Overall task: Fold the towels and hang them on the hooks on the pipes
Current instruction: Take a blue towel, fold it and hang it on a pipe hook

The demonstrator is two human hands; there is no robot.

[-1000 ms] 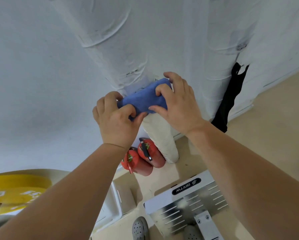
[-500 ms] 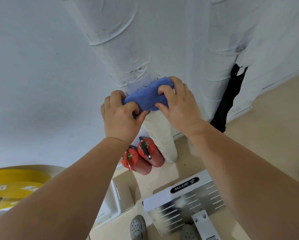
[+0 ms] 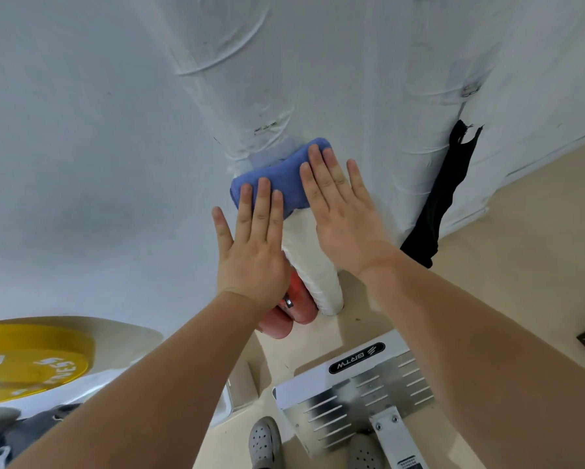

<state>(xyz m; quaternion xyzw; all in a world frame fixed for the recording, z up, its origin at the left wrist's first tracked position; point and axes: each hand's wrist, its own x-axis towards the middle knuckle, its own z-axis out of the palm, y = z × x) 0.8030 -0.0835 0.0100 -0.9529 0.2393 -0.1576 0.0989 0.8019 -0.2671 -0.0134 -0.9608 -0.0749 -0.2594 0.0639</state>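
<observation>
Towel-hanging: blue towel on the pipe, hands flat

Item 1. Blue towel point(image 3: 277, 179): folded into a thick pad and seen lying against the white wrapped pipe point(image 3: 250, 79), just below a grey adhesive patch point(image 3: 272, 154). Whether it is caught on a hook cannot be told; the hook itself is hidden by the cloth.

Item 2. Left hand point(image 3: 253, 255): spread flat, nothing gripped; three fingers point(image 3: 262, 201) are laid on the towel's lower left part.

Item 3. Right hand point(image 3: 345, 211): likewise spread flat and empty; its fingers are laid across the towel's right part.

Item 4. Black cloth point(image 3: 443, 198): hung from a metal hook point(image 3: 470, 89) on the neighbouring pipe to the right. It is judged a towel already done.

Item 5. Incidental: red fire extinguishers point(image 3: 292, 313) on the floor at the pipe's foot, a yellow weight plate point(image 3: 33, 360) at lower left.

Status: folding of the blue towel is judged complete and its hanging at the finishing press. No further towels are clearly shown.
</observation>
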